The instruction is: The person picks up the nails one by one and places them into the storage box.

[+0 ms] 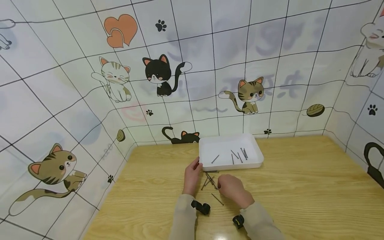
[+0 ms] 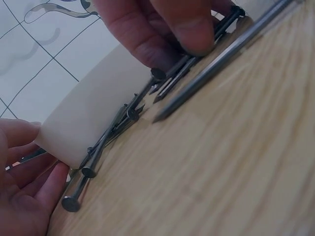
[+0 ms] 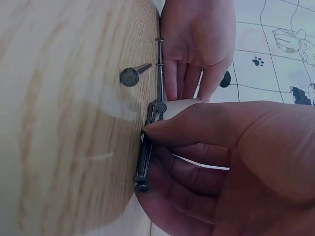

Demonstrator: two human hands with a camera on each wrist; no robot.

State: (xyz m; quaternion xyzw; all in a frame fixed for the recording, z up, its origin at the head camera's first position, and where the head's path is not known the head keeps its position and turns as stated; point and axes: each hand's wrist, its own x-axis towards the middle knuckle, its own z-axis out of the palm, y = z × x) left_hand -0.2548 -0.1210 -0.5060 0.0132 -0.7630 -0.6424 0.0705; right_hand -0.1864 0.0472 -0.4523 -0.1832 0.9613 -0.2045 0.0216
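My left hand (image 1: pixel 192 178) grips the front left corner of a white plastic tray (image 1: pixel 231 167), thumb at the rim. Several steel nails (image 1: pixel 240 157) lie scattered inside the tray. In front of it, more loose nails form a crossed pile on the table. My right hand (image 1: pixel 233 190) is at the right side of this pile, fingers curled. Seen from the right wrist, its thumb and fingers pinch a few nails (image 3: pixel 144 160) close over the wood. A single nail (image 1: pixel 217 199) lies apart, nearer to me; its round head faces the right wrist camera.
The wooden table (image 1: pixel 300 186) runs back to a wall covering (image 1: pixel 204 83) printed with cartoon cats and a grid. This covering also rises on the left and right sides. A dark wrist camera (image 1: pixel 201 207) sits on the left sleeve, another (image 1: pixel 238 221) by the right.
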